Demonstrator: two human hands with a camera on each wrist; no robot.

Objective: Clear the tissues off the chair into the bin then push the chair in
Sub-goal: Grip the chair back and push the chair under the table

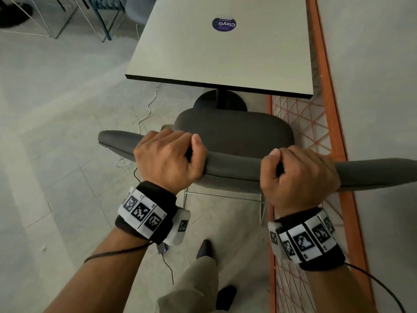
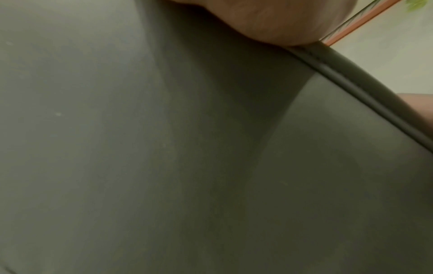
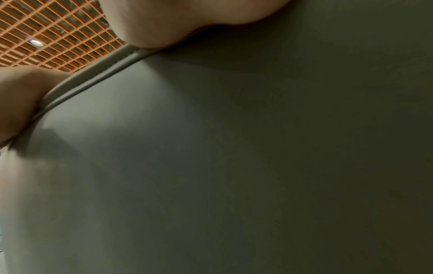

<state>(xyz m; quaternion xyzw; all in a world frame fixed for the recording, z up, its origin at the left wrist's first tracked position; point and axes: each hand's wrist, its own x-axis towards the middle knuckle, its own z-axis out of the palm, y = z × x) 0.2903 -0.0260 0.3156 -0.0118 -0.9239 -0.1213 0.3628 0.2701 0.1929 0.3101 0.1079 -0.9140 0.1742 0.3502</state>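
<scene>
A dark grey padded chair (image 1: 234, 134) faces the pale table (image 1: 221, 53), its seat just short of the table's near edge. My left hand (image 1: 167, 157) grips the top of the chair's backrest (image 1: 234, 164) left of centre, fingers curled over the rim. My right hand (image 1: 297, 175) grips the same rim further right. Grey upholstery (image 2: 164, 148) fills the left wrist view, with my palm (image 2: 269, 20) at the top. The right wrist view likewise shows the chair back (image 3: 234, 157) under my palm (image 3: 175, 20). The seat shows no tissues, and no bin is in view.
The table's black pedestal base (image 1: 220, 101) stands just beyond the seat. An orange wire-mesh partition (image 1: 316, 136) runs close along the chair's right side. A white cable (image 1: 146, 109) lies on the floor at left. My shoes (image 1: 204, 249) stand behind the chair. More chair legs (image 1: 99, 21) are far left.
</scene>
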